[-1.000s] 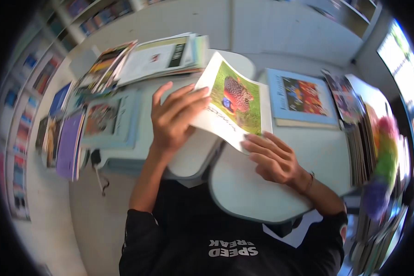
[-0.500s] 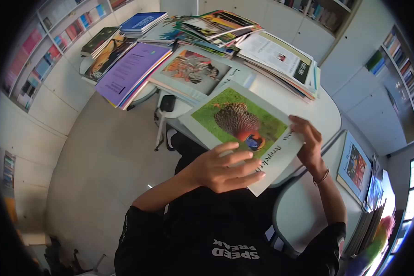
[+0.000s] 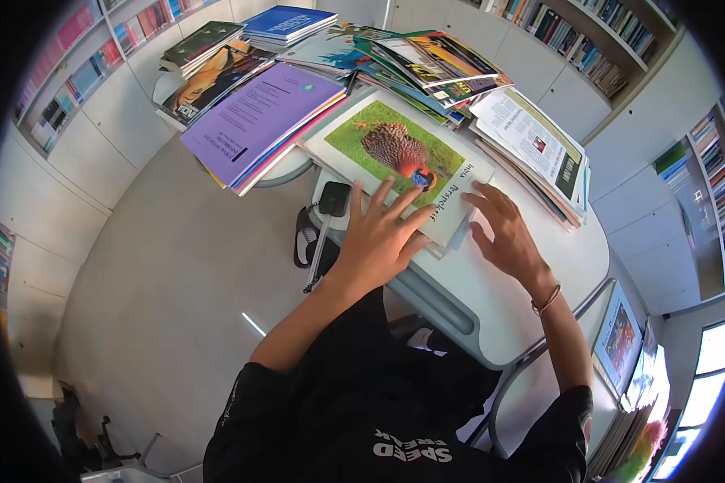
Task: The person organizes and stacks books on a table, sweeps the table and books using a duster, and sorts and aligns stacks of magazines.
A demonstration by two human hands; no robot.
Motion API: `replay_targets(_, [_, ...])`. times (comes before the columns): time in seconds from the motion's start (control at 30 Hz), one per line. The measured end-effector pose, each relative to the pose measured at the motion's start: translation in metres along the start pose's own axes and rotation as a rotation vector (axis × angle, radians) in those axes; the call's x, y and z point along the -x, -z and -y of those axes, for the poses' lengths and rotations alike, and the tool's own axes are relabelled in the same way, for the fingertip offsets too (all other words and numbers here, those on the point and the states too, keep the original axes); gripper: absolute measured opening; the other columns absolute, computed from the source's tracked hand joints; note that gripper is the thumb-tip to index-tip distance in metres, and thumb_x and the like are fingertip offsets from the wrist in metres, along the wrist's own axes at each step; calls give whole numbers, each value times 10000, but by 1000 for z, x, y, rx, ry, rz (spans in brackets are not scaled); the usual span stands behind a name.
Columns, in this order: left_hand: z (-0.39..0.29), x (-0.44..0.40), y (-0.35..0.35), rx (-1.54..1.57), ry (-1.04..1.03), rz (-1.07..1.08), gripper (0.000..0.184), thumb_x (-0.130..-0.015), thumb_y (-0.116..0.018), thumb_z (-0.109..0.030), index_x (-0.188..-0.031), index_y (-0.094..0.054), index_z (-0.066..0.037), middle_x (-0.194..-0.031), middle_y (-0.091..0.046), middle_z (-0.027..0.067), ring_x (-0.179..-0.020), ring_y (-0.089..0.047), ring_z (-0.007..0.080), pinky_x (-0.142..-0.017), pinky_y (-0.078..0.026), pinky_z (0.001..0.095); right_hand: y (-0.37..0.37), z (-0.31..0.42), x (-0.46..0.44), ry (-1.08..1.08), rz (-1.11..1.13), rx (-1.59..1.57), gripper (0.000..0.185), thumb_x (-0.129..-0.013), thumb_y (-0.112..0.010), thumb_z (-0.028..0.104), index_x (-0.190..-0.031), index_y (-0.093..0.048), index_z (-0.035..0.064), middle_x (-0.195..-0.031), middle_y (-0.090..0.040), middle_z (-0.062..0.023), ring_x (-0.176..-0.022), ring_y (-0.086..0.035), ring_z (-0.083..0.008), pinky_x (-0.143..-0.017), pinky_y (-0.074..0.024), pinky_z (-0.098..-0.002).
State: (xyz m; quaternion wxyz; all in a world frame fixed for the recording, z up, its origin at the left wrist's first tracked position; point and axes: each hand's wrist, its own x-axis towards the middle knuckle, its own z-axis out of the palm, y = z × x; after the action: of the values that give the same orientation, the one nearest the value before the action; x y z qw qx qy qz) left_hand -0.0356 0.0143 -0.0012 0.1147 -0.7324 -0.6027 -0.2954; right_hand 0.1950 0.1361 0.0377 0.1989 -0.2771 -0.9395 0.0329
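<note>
Green grass and a patterned bird fill the cover of the magazine, which lies face up on the counter, at 12 to 1 o'clock from the wearer. Pale and bluish edges show under it.

Left grip: open, nothing pinched. The left hand lies palm down, fingers spread over the cover's lower edge. Right grip: also open; the right hand has curved fingertips at the 3 o'clock edge, thumb clear of it. Whether they press or only brush cannot be told.

Around the magazine: purple booklets at 9 to 10, blue books at 11, loosely heaped glossies at 1, white papers at 3, a small black object at 7 to 8.

Judgement: step in hand looks like settling or lining up the magazine on what lies beneath. Truing its edges calls for light, even pressure from both sides, without dragging the lower sheets or nudging the black object.
</note>
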Motion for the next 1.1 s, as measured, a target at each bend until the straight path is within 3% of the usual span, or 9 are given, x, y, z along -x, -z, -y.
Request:
replay_targets(0.2, [2, -4, 0, 99, 108, 15, 724, -890, -697, -559, -1437, -583, -99, -1567, -428, 229, -1470, -286, 580, -1136, -245, 758, -7, -2, -15, 24, 94, -44, 606, -891, -644, 55, -1484, -528, 113, -1599, -435, -156, -1457, -436, -370, -1203, -384, -496])
replay_targets(0.37, [1, -4, -8, 61, 125, 14, 751, -907, -683, -543, -1480, -549, -76, -1630, -354, 224, -1479, -248, 603, -1144, -213, 776, -4, -8, 6, 37, 114, -30, 643, -919, -617, 76, -1540, -459, 130, -1646, -371, -153, -1497, -389, -375, -1219, -353, -531])
replay_targets(0.47, [-12, -7, -12, 90, 124, 93, 696, -920, -678, -398, -1477, -526, -10, -1631, -347, 240, -1477, -253, 601, -1128, -237, 781, 21, -11, 42, -114, 160, 80, 659, -941, -610, 98, -1568, -415, 144, -1650, -364, -159, -1522, -354, -371, -1226, -333, -551])
replay_targets(0.63, [-24, -31, 4, 32, 148, 376, 666, -904, -646, -213, -1520, -470, -32, -1643, -364, 188, -1492, -311, 494, -1185, -238, 690, 84, -31, 151, -307, 104, 105, 640, -976, -604, 133, -1582, -398, 164, -1649, -355, -180, -1524, -345, -379, -1240, -297, -571])
replay_targets(0.7, [-20, -35, 1, 30, 140, 486, 721, -927, -632, -247, -1568, -376, -40, -1660, -297, 228, -1488, -230, 595, -1176, -207, 750, 104, -36, 196, -377, 69, 83, 634, -985, -607, 149, -1583, -397, 170, -1648, -352, -189, -1523, -342, -387, -1242, -286, -580])
replay_targets(0.87, [-65, -56, -5, -157, -77, 501, 750, -936, -627, -226, -1599, -319, -56, -1676, -267, 219, -1514, -228, 542, -1204, -208, 708, 138, -41, 313, -664, -32, 133, 668, -972, -653, 258, -1575, -399, 126, -1638, -360, -208, -1522, -338, -404, -1239, -274, -598])
replay_targets(0.97, [-176, -81, 4, 110, -295, 619, 771, -943, -632, -194, -1625, -291, -83, -1711, -212, 169, -1565, -217, 416, -1260, -252, 513, 137, -35, 345, -794, -83, 173, 699, -963, -658, 333, -1568, -403, 94, -1628, -374, -218, -1521, -338, -413, -1233, -279, -601])
replay_targets(1.03, [-226, -85, -14, 243, -530, 681, 775, -942, -644, -187, -1625, -292, -89, -1707, -220, 167, -1565, -234, 398, -1268, -261, 490, 132, -34, 362, -909, -125, 216, 744, -954, -663, 408, -1560, -407, 61, -1618, -388, -228, -1519, -338, -423, -1227, -285, -604])
replay_targets(1.1, [-269, -86, -29, 249, -735, 653, 778, -943, -649, -171, -1630, -290, -101, -1715, -200, 157, -1556, -269, 385, -1262, -278, 495, 113, -45, 374, -772, -147, 393, 771, -926, -654, 482, -1495, -458, 1, -1535, -471, -250, -1462, -415, -427, -1197, -325, -589])
